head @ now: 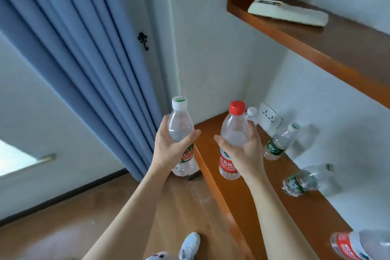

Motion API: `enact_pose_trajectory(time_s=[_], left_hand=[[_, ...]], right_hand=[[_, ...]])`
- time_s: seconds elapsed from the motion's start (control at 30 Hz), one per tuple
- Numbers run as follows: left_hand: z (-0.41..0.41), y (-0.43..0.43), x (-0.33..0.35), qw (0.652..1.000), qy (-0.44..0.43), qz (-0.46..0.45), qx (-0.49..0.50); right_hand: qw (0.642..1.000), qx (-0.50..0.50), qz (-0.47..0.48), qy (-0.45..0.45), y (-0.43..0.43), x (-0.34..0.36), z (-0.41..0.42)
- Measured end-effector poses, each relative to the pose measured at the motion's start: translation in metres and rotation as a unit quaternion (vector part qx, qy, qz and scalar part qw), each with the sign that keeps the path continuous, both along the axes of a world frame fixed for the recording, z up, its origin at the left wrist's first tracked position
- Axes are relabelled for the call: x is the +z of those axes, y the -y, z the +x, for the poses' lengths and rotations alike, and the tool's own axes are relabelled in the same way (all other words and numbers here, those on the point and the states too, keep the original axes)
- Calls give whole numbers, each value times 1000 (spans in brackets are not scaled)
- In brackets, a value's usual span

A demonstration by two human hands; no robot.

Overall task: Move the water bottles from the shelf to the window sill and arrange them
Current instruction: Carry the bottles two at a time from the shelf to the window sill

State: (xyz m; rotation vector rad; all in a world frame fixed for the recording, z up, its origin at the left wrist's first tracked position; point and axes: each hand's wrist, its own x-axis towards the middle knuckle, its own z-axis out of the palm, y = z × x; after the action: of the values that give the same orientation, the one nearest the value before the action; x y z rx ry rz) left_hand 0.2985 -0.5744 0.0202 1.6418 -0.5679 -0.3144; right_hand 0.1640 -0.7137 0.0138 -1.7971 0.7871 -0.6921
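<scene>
1. A blue curtain (84, 69) hangs on the left, next to the wall corner.
2. A wooden shelf (263, 192) runs along the right wall, with a green-label bottle (278, 143), a second green-label bottle (301, 180) and a red-label bottle (348, 246) on it.
3. The left hand (171, 150) is wrapped around a white-capped bottle (180, 129), held upright in the air just left of the shelf's end.
4. The right hand (244, 152) is wrapped around a red-capped bottle (233, 133), held upright over the shelf.

A home room: blue curtain (69, 65), wooden shelves (316, 44), wood floor (63, 228).
</scene>
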Motion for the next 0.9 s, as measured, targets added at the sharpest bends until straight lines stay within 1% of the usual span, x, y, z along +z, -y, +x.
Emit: enact_pose_trajectory(time_s=[0.17,0.4,0.53,0.67,0.77,0.9], left_hand=[[1,-87,-11,989,-7,13,149],[-7,-208,-5,945,7,10,327],[-14,-262,-4,915,17,7,404],[-11,-308,-10,890,15,11,457],[0,-337,-16,872,11,14,488],[32,-377,-23,858,8,1,513]], right_hand=[[987,158,25,17,-57,-13,48],[945,327,15,19,-156,-9,108],[920,391,27,20,-211,-9,135],[896,443,20,17,-260,-11,159],[879,476,8,14,-292,-13,181],[865,501,-10,17,-334,-17,223]])
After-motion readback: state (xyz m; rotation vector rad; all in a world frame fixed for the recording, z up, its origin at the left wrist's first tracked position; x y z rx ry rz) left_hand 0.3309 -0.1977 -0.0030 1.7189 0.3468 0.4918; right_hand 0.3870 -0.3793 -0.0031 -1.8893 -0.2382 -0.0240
